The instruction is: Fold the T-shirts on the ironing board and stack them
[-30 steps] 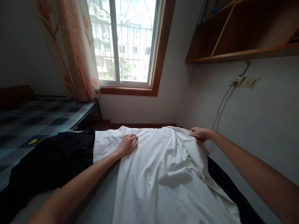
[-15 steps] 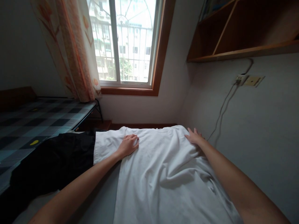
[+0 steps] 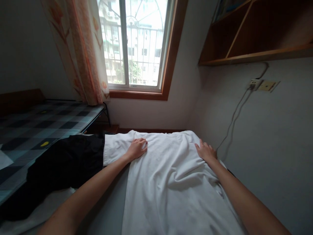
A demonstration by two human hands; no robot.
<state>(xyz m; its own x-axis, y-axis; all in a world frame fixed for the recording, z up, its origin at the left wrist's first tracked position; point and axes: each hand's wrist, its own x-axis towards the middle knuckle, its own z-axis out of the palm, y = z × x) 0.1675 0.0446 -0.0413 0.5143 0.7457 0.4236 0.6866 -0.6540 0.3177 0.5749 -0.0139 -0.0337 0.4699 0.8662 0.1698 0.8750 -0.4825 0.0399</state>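
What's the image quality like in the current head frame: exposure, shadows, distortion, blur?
Head view: window blown out, outside washed pale; shelf interior and room corners sink into dark; soft fold shadows on the white shirt; cord casts a shadow on the wall; forearms look stretched toward the edges; black cloth shows little detail.
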